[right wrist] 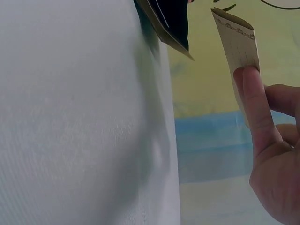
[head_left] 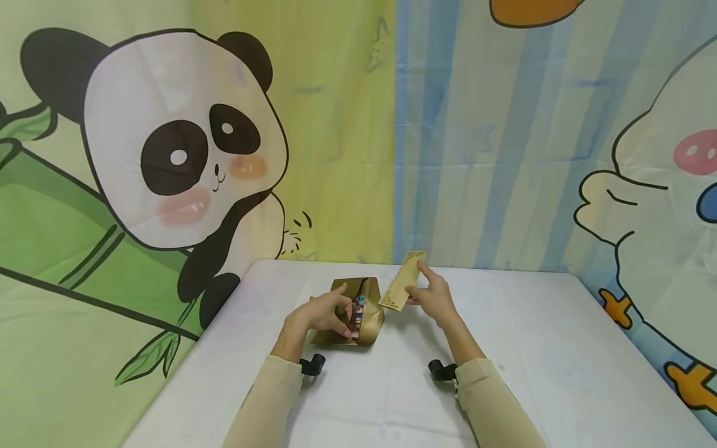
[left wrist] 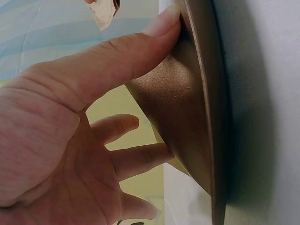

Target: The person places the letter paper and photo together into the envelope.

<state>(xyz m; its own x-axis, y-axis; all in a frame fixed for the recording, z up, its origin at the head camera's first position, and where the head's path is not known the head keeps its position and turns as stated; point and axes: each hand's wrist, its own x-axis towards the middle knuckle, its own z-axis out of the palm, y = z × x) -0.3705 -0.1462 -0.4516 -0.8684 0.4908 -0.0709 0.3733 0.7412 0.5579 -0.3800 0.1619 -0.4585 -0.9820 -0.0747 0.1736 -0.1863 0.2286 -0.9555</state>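
A gold-brown envelope (head_left: 372, 320) lies on the table with its mouth parted, and a colourful printed picture (head_left: 358, 311) shows inside it. My left hand (head_left: 326, 311) holds the envelope at its mouth. In the left wrist view the thumb (left wrist: 161, 28) rests at one edge, while a finger (left wrist: 145, 158) touches the flap farther along and the other fingers are spread. To the right of the envelope, my right hand (head_left: 438, 300) pinches a folded cream sheet of paper (head_left: 400, 287) with a brown ornamental border. The sheet is tilted and held above the table.
A white-covered table (head_left: 521, 348) extends around both hands. Behind it hangs a cartoon curtain with a panda (head_left: 185, 143) on the left and a white character (head_left: 666, 249) on the right. Black wrist mounts (head_left: 442, 370) sit below both hands.
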